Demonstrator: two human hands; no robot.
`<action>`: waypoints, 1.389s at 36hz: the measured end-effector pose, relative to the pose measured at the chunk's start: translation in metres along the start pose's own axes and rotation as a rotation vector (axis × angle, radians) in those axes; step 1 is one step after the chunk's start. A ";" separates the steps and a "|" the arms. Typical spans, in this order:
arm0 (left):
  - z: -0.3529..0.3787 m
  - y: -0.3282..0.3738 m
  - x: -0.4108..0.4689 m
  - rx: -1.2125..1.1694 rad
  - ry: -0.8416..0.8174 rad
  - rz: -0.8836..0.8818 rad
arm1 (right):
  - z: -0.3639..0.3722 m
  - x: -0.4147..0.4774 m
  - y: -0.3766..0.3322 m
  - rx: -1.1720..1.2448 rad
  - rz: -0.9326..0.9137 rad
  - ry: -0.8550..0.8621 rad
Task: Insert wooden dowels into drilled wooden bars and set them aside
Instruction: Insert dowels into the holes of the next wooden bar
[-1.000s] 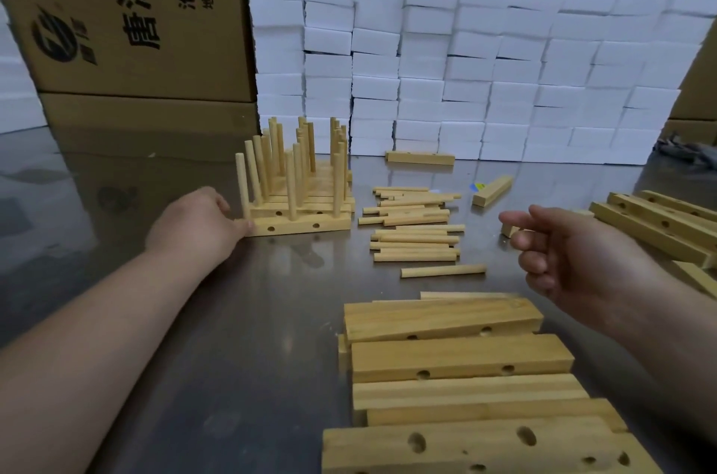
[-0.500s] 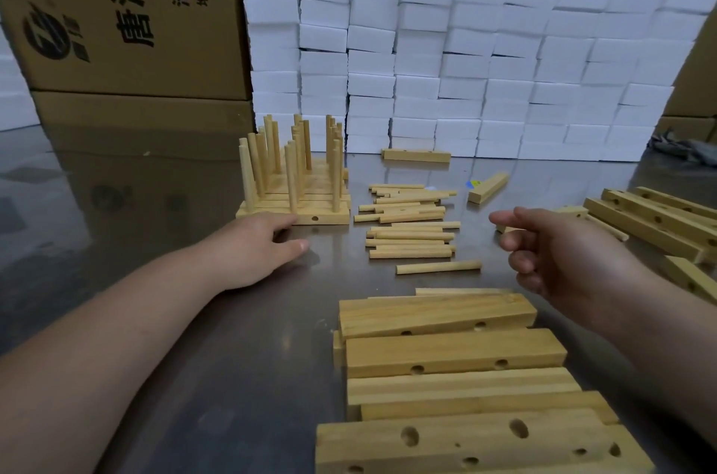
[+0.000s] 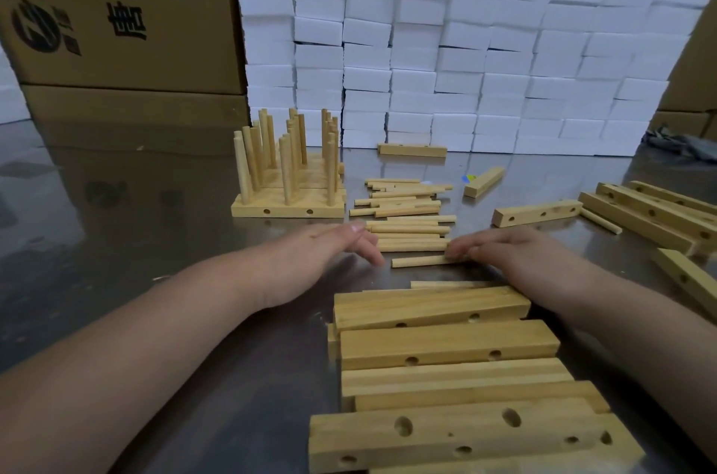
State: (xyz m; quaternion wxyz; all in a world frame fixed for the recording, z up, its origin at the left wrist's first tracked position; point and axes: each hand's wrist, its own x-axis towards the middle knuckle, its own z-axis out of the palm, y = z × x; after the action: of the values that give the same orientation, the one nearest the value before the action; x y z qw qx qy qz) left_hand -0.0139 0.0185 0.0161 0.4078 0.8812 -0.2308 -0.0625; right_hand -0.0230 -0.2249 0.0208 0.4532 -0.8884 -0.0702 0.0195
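Loose wooden dowels point(image 3: 405, 215) lie in a pile at the table's middle. My left hand point(image 3: 329, 252) rests flat at the pile's near left edge, fingers spread, holding nothing. My right hand point(image 3: 504, 252) reaches in from the right, its fingertips touching the nearest single dowel point(image 3: 419, 261) on the table. Finished bars with upright dowels point(image 3: 289, 182) stand grouped at the back left. Several drilled bars point(image 3: 438, 345) lie stacked close to me, below both hands.
More drilled bars point(image 3: 652, 213) lie at the right, one single bar point(image 3: 537, 212) nearer the pile, another point(image 3: 412, 150) by the wall of white foam blocks point(image 3: 465, 62). A short block point(image 3: 484, 182) lies behind the dowels. Cardboard boxes point(image 3: 116, 7) stand at the back left.
My left hand left the finished bars and slid right to the dowel pile. My right hand dropped from mid-air onto the nearest dowel.
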 end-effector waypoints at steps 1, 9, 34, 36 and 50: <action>0.000 0.003 0.001 0.017 -0.019 0.009 | 0.000 0.000 0.000 0.007 -0.003 -0.006; 0.010 0.036 -0.018 0.244 -0.264 0.123 | -0.001 0.002 0.000 -0.033 0.038 -0.042; 0.017 0.041 -0.020 0.202 0.136 -0.003 | -0.004 0.006 0.007 -0.283 -0.026 0.067; 0.018 0.041 -0.018 0.083 0.224 0.008 | -0.003 0.006 0.008 -0.332 -0.040 0.089; 0.007 0.029 -0.007 -0.665 0.402 -0.164 | -0.005 -0.003 -0.010 -0.146 -0.205 0.278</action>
State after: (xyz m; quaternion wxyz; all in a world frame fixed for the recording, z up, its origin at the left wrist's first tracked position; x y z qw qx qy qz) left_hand -0.0326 0.0010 0.0324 0.7016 0.7112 -0.0425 0.0078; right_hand -0.0270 -0.2233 0.0315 0.3923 -0.9014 -0.0981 -0.1549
